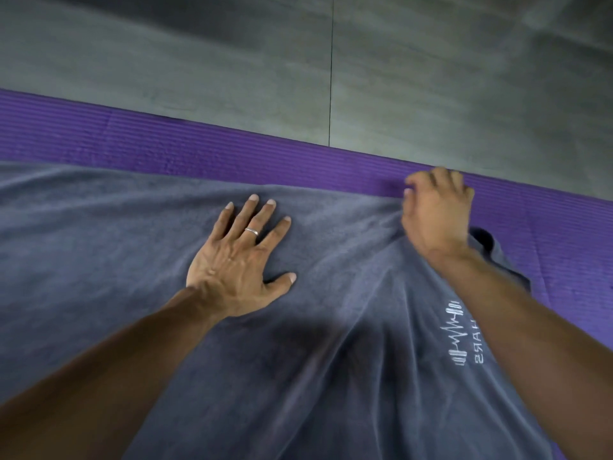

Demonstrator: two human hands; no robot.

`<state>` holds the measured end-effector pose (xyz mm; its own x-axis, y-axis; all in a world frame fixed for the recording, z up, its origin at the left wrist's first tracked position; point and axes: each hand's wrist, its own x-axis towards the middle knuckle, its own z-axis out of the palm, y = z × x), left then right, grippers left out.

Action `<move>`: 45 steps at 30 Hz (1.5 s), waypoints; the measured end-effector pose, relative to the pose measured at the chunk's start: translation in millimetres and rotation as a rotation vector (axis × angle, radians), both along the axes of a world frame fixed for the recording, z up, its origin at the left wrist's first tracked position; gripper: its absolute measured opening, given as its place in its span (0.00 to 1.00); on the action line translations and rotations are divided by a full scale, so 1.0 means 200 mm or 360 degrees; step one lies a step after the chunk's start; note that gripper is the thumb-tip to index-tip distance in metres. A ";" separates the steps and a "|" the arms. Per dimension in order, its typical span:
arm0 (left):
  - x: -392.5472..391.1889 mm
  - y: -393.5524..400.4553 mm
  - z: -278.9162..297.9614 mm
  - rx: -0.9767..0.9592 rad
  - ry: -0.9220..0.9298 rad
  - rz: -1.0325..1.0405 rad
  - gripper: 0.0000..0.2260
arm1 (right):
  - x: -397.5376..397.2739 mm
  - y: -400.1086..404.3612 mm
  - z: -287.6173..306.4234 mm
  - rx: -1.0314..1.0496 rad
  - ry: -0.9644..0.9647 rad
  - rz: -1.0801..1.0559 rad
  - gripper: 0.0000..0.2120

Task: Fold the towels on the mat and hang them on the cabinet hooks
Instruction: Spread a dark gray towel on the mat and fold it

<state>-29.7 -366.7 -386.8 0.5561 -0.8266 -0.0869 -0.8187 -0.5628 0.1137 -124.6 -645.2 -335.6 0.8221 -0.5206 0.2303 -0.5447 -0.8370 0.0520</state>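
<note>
Head view, looking down. Grey towel point(166, 244) spread across the purple mat point(232, 154), covering most of the lower frame, rumpled into long folds toward the right. White embroidered logo point(459, 333) with letters near the towel's right edge, partly hidden by the right forearm. Left hand point(237, 260) flat on the towel, fingers straight and spread, thumb out to the side, palm pressing the cloth down; released, grasping nothing. Thin ring point(251, 231) on one of its fingers. Right hand point(436, 210) at the towel's far edge, just where cloth meets bare mat, fingers curled and bunched, cloth gathered up beneath the palm; grip clenched on the towel's edge, though blurred. Folds radiating from under that hand back toward the camera. Strip of bare mat beyond the towel and to its right. Grey tiled floor point(431, 78) past the mat's far edge, one dark seam running through it.
</note>
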 end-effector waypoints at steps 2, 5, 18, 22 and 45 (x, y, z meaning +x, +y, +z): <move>0.00 0.00 -0.01 0.0006 0.0000 -0.0003 0.40 | 0.05 0.24 -0.04 0.0176 0.0031 0.0461 0.12; 0.01 0.00 -0.01 0.0005 0.0005 -0.0016 0.41 | 0.04 0.50 -0.15 0.0491 0.0552 0.0934 0.29; 0.00 -0.02 0.02 0.0117 0.0021 0.0015 0.48 | -0.59 0.36 -0.12 0.0361 0.0616 0.0477 0.32; -0.07 -0.02 0.06 0.0154 0.0069 0.0149 0.44 | -0.82 0.21 -0.14 0.0346 0.0489 -0.0231 0.35; -1.36 0.12 0.02 0.0097 0.0106 -0.0784 0.35 | -2.00 0.51 -0.11 0.0571 0.0631 -0.0219 0.36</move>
<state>-301.3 -343.1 -383.0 0.0928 -0.9819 -0.1653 -0.9810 -0.1186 0.1538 -524.6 -542.4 -358.6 0.7287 -0.6182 -0.2947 -0.6470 -0.7625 -0.0002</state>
